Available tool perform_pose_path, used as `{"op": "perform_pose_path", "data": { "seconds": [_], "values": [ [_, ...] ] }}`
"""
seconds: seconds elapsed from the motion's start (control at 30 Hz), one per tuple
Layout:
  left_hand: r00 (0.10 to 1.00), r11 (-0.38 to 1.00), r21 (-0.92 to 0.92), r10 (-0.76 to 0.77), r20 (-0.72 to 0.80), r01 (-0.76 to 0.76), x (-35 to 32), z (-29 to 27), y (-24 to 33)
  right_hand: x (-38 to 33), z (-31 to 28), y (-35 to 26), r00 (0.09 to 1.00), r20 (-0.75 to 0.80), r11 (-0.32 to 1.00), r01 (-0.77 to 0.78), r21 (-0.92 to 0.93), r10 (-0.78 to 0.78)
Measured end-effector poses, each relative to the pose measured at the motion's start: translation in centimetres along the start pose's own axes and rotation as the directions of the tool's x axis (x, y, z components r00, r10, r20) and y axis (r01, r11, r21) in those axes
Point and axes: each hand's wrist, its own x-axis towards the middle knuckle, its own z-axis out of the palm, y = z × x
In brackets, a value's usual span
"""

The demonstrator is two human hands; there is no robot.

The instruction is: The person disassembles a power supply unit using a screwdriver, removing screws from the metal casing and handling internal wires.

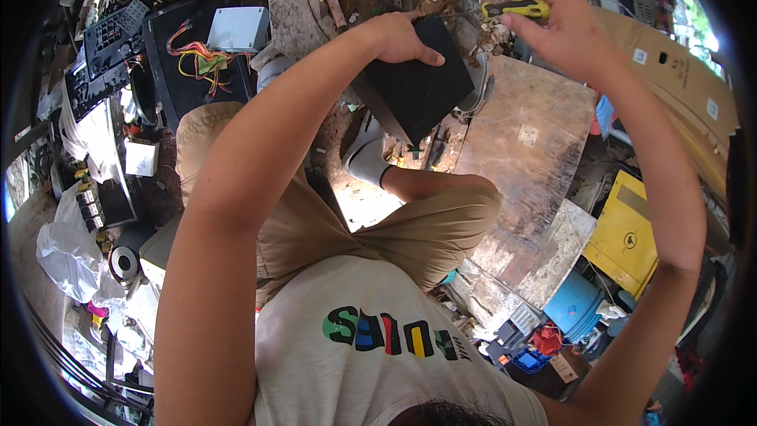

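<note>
Cluttered ground hems left hand (398, 35) gripping black box (418, 83), right hand (552, 24) screwdriver (516, 7).

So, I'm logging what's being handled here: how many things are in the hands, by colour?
Black: 1, flat black panel, gripped by the left hand.
Yellow and black: 1, screwdriver, held in the right hand.
Total: 2
</note>
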Motion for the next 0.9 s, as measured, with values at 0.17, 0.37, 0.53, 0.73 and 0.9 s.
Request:
{"op": "perform_pose_path", "data": {
  "seconds": [0.17,0.37,0.53,0.73,0.9],
  "values": [
    [0.998,0.998,-0.061,0.014,-0.057,-0.018,0.3,0.4,-0.3,-0.3,-0.4,-0.5,0.940,0.054,0.917,-0.315,-0.243,0.337],
    [0.997,0.998,-0.044,0.038,-0.071,-0.041,0.2,0.3,-0.2,0.6,-1.2,-1.4,0.963,0.172,0.821,0.268,-0.505,-0.209],
    [0.997,0.999,-0.010,0.034,-0.073,-0.035,0.0,0.1,-0.4,0.5,-0.1,-1.7,0.955,-0.004,0.918,0.284,-0.275,-0.297],
    [0.998,0.999,-0.027,0.045,-0.052,-0.046,0.6,0.4,-0.4,0.1,-0.4,0.1,0.935,0.137,0.914,-0.351,0.204,0.328],
    [0.998,0.998,-0.047,0.026,-0.063,-0.029,0.2,0.4,-0.4,2.4,-1.1,-1.5,0.557,0.574,0.496,-0.822,0.280,0.600]
  ]
}}
